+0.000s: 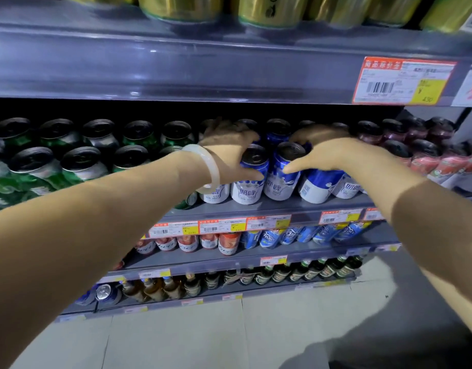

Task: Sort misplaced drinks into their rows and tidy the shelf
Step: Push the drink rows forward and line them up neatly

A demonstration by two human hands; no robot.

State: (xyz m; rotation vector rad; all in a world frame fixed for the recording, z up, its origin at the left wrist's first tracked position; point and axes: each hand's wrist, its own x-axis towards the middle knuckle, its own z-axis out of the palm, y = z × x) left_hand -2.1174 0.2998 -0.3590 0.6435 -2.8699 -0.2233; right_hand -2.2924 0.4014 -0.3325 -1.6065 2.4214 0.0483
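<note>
Green cans (70, 161) at the left of the middle shelf (269, 206), standing in even rows, no stray seen among them. Next along, blue-and-white cans (248, 179) in the centre, front row close to the shelf lip, labels mostly facing out; one can right of centre (318, 186) tilted against its neighbour, so not yet squared. Farther right, red cans (426, 161) in their own block, seemingly orderly, though blurred at the edge. Judged from this: colours already grouped by row, no obvious misfit in view, straightening of the blue section under way and unfinished. Rear rows partly hidden behind hands, so cannot vouch for them.

Left hand (227, 153), pale bangle (208, 166) at the wrist, reached in palm-right over the blue cans; thumb laid against the side of a front can, fingers extended toward the cans behind. Grip looks loose and mostly open, pressing rather than wrapping; whether the hidden fingers curl round a rear can cannot be told.

Right hand (328, 153) mirrored opposite, thumb touching the neighbouring front can (282, 171) near its shoulder, fingers stretched over the tops behind. Again an open, flat grip, nothing lifted. Both forearms extended well forward, the two hands bracketing the blue cans as if to squeeze them together.

Below, lower shelves with more cans and bottles (296, 272), untouched.
</note>
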